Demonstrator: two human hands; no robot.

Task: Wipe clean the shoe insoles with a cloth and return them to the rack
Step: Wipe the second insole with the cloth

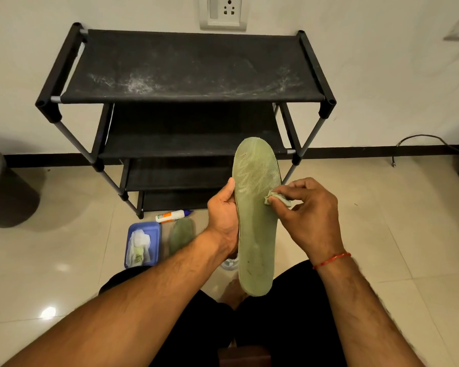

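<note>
1. Head view took in a shallow blue rectangular tray (157, 242) on the floor, left of the person's knees. In it lay crumpled white wipes (138, 239), one piece stained greenish.
2. Just right of the tray, a second green insole (182, 235) lay flat on the floor, partly hidden behind the left forearm. A white bottle (170, 215) with a blue cap and an orange label lay on its side beyond it, near the foot of the rack (191, 67).
3. The left hand (223, 210) gripped the held insole (255, 207) along its left edge, thumb on the upper face and fingers curled behind. The toe pointed toward the rack and the heel toward the lap.
4. The right hand (310, 215) pinched a small wadded cloth (272, 198) in its fingertips, and the wad touched the insole's right side about midway along.
5. The held insole was olive green and long-oval. Its forefoot was mesh-textured with pale scuffs, and its heel end was smoother with a few dark specks.
6. The rack had black fabric shelves stretched on grey metal tubes with black plastic joints. The top shelf was streaked with whitish dust.
7. The floor (382, 234) was glossy beige tile, and a dark round bin (0, 186) stood at the left.
</note>
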